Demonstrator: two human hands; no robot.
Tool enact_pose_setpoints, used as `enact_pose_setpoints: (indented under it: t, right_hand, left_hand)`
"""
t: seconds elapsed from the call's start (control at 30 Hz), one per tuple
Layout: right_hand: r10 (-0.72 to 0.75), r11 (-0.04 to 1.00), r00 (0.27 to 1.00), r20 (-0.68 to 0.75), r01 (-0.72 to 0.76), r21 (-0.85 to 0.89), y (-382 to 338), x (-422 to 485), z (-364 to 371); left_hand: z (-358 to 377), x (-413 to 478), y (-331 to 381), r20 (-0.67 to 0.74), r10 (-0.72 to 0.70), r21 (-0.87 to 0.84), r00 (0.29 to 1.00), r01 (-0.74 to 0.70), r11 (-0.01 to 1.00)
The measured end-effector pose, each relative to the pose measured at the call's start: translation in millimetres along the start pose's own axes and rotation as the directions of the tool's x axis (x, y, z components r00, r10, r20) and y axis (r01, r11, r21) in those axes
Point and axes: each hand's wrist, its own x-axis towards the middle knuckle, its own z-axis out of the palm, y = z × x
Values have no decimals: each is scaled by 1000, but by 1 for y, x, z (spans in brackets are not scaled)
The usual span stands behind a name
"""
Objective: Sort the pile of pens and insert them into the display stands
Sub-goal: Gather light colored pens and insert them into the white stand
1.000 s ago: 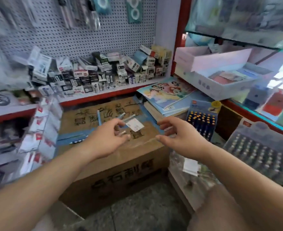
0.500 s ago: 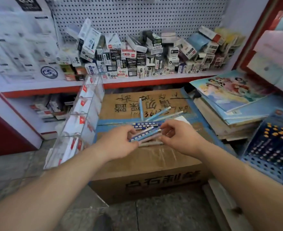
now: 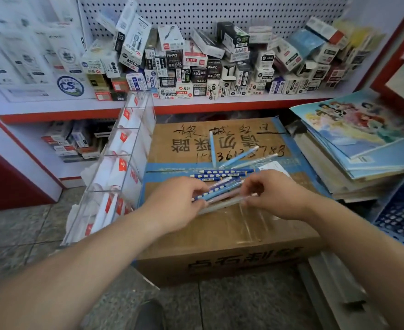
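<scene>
Two bare forearms reach in from the bottom of the view and meet over a cardboard box. The left hand [image 3: 179,201] has its fingers curled round one end of a small bundle of pens [image 3: 222,194]. The right hand [image 3: 275,196] pinches the other end, so both hands are gripping the same bundle just above the box top. The bundle looks mixed: a dark blue pen with pale dots, a light blue one and paler ones. Just beyond the hands, more loose pens [image 3: 222,173] lie on the cardboard box [image 3: 220,234], some dotted dark blue and some light blue, scattered at angles. Immediately left of the box stands a clear display stand [image 3: 124,163], leaning back, with white items with red labels visible in its compartments. Behind is a shelf [image 3: 220,103] crowded with small pen cartons, and a stack of books [image 3: 363,151] sits to the right. The sorting seems barely begun. The likely trouble is that smooth, round pens held only at their ends may slide out and roll off the box onto the floor. Different kinds carried together could also end up in one compartment. The left forearm passes close to the light stand and could knock it.
</scene>
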Motion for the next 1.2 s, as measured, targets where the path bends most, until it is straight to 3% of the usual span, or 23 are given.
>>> enact_pose_setpoints:
  t: [0.1, 0.27, 0.33, 0.47, 0.6, 0.8, 0.87, 0.93, 1.03, 1.2]
  right_hand:
    - [-33, 963, 999, -27, 39, 268, -16, -13, -9]
    - [8, 900, 999, -49, 14, 436, -18, -13, -6]
    - [43, 939, 996, -81, -12, 343, -6, -4, -4]
    - [107, 993, 981, -164, -115, -38, 19, 9, -1]
    - [78, 989, 988, -130, -94, -117, 28, 16, 6]
    - [59, 993, 997, -44, -63, -100, 28, 16, 3]
    - [40, 999, 999, -27, -41, -29, 23, 11, -4]
    - [33, 983, 999, 11, -34, 182, 17, 3, -14]
    - [18, 843, 997, 78, -57, 535, 12, -8, -24]
    - [-7, 746, 999, 41, -22, 666, -1, -13, -19]
  left_hand:
    - [0, -3, 8, 49, 34, -52, 998, -31, 998]
    - [3, -2, 10, 158, -18, -180, 987, 47, 982]
    - [3, 0, 8, 117, -55, -175, 992, 75, 982]
    - [1, 3, -1, 28, -143, -269, 989, 145, 952]
    - [1, 5, -6, 43, -200, -314, 979, 203, 928]
    - [1, 7, -5, 19, -200, -308, 980, 196, 931]
    - [2, 6, -4, 12, -193, -308, 981, 187, 933]
    - [2, 7, -4, 6, -185, -337, 983, 177, 925]
    - [1, 7, -3, 7, -158, -406, 987, 147, 902]
    - [10, 3, 6, 209, -59, -586, 976, 174, 791]
